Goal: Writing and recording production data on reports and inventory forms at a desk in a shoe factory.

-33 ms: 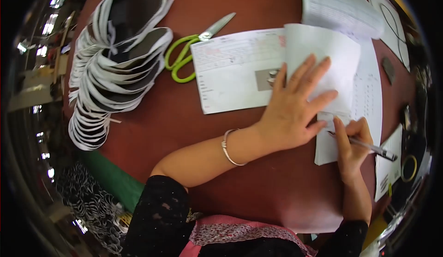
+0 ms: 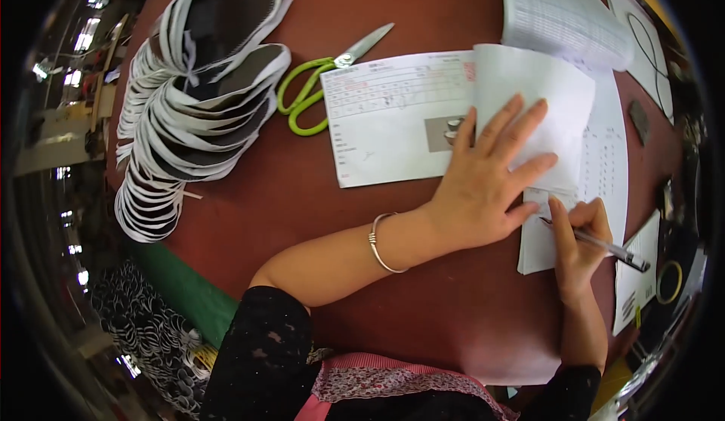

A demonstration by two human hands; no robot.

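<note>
My left hand (image 2: 483, 183) lies flat with fingers spread on a folded-back white sheet (image 2: 544, 92), pressing it down; a silver bracelet (image 2: 381, 243) circles that wrist. Under the sheet is a printed form (image 2: 393, 119) with a small metal clip (image 2: 453, 128) near my fingertips. My right hand (image 2: 578, 247) grips a pen (image 2: 608, 247). Its tip touches the lined page (image 2: 604, 172) just below my left little finger.
Green-handled scissors (image 2: 313, 89) lie left of the form on the round red-brown table (image 2: 302, 202). A fanned stack of black, white-edged shoe pieces (image 2: 196, 96) fills the left side. More paper stacks (image 2: 559, 13) sit at the top right, and a tape roll (image 2: 668, 281) at the right rim.
</note>
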